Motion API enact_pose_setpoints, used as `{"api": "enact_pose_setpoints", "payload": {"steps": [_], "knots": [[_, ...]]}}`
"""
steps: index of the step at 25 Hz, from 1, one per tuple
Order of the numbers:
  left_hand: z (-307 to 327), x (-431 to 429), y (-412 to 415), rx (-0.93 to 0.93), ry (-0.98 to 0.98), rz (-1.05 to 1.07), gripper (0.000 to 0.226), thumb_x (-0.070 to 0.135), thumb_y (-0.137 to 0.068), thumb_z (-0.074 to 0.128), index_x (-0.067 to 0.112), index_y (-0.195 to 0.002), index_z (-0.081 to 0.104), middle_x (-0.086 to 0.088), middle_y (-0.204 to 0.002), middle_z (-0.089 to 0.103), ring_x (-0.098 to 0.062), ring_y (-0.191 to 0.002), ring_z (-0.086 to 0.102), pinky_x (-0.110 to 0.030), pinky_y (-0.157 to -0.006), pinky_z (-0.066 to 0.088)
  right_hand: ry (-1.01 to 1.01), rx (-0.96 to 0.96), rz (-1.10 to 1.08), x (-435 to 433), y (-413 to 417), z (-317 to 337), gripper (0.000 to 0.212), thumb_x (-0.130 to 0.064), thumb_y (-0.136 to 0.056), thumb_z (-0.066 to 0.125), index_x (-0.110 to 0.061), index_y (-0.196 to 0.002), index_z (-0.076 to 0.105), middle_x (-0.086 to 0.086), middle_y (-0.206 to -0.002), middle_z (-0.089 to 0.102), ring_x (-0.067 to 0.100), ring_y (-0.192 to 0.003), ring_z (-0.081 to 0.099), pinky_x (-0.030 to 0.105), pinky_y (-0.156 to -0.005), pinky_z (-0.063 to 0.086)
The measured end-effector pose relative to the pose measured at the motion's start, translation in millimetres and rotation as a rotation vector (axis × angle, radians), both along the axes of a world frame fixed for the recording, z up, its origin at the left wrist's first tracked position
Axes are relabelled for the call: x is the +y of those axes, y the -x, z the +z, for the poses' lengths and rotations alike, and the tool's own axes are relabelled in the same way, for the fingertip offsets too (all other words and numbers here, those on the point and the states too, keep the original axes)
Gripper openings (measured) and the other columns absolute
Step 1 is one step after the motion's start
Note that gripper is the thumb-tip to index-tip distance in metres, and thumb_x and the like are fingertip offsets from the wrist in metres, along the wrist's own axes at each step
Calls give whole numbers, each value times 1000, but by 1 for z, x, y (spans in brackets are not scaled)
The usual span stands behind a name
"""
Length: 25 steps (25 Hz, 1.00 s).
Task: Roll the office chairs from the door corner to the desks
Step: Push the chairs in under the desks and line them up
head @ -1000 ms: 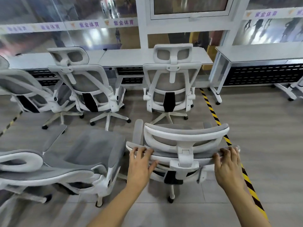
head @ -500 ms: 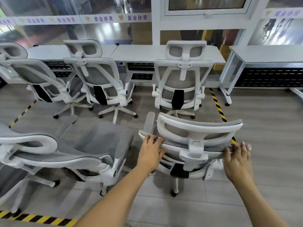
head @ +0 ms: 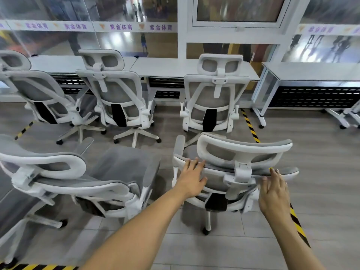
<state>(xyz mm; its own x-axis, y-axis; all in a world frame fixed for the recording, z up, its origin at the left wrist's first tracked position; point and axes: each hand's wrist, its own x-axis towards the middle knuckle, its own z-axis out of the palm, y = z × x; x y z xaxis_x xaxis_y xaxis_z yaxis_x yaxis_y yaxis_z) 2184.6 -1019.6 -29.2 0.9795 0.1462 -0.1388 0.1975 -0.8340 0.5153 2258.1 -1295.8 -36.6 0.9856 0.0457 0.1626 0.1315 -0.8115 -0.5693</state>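
The white-framed, grey-mesh office chair [head: 243, 148] I am behind stands in the near middle, its back toward me. My left hand [head: 191, 179] lies flat on the left top edge of its backrest, fingers straight and thumb spread. My right hand [head: 272, 193] is at the right top edge with fingers apart, only the fingertips near the mesh. Directly ahead another matching chair [head: 214, 94] is parked at the long white desk [head: 171, 68]. Two more chairs [head: 116, 92] [head: 37, 88] face the same desk further left.
A reclined chair [head: 120, 166] stands close on my left, almost touching the one at my hands. A second desk [head: 311, 73] is at the right, with open floor before it. Yellow-black floor tape [head: 251, 129] runs past the chair's right side. Glass walls lie behind the desks.
The chair has rolled forward toward the desk row and the view has shifted left. Both hands have loosened from a grip on the backrest top to flat, spread fingers.
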Motion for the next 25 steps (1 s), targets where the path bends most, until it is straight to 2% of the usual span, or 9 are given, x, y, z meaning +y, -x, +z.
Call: {"api": "enact_pose_setpoints", "payload": {"steps": [2,5,8,11,18,20,22,25], "knots": [[11,8,19,-58,26,-10,60,33,-99,47,24,-153,25,-4,-165,13,-27,-152,8,-44,-123,14,-46,-44,27,23,29,16,53,-42,-105,31,-14,-150,37,10,-159,36,26,-148,28,48,-122,23],[25,36,73,-179,-24,36,52,30,-97,48,25,-148,35,-1,-159,28,-25,-142,28,-40,-117,27,-76,-117,104,71,67,33,47,-35,-103,42,-16,-145,44,8,-153,44,27,-141,37,49,-117,32],[28,83,144,-232,-16,133,46,29,-97,51,26,-142,44,2,-154,36,-21,-140,32,-35,-116,27,-56,-67,215,131,109,34,48,-29,-99,53,-20,-145,43,5,-149,46,26,-137,40,47,-114,34],[34,138,216,-239,-15,270,45,28,-97,52,25,-142,45,4,-151,38,-18,-139,32,-31,-116,26,-53,-24,382,207,152,30,48,-30,-97,53,-19,-144,44,6,-147,48,27,-136,42,47,-116,34],[30,260,336,-239,-79,526,44,30,-96,53,28,-140,45,6,-144,44,-19,-129,39,-35,-111,34,-77,-3,685,366,228,18,43,-23,-96,58,-18,-139,51,2,-144,51,23,-133,47,36,-111,35],[31,295,350,-242,-87,606,40,29,-97,53,26,-136,48,4,-139,46,-21,-125,43,-37,-108,37,-70,-16,750,406,238,13,40,-26,-98,56,-20,-137,52,0,-140,53,22,-129,49,36,-109,37],[32,333,354,-295,-114,709,34,24,-96,55,19,-129,51,-3,-130,51,-26,-118,47,-40,-101,41,-41,9,810,445,248,3,38,-39,-101,47,-23,-135,51,-3,-138,53,20,-128,49,37,-110,37],[33,404,347,-341,-120,909,28,15,-96,50,9,-123,49,-12,-122,54,-31,-112,51,-44,-96,43,115,-42,816,493,262,-24,48,-55,-100,30,-25,-124,59,-1,-129,59,23,-122,53,43,-118,27]]}}
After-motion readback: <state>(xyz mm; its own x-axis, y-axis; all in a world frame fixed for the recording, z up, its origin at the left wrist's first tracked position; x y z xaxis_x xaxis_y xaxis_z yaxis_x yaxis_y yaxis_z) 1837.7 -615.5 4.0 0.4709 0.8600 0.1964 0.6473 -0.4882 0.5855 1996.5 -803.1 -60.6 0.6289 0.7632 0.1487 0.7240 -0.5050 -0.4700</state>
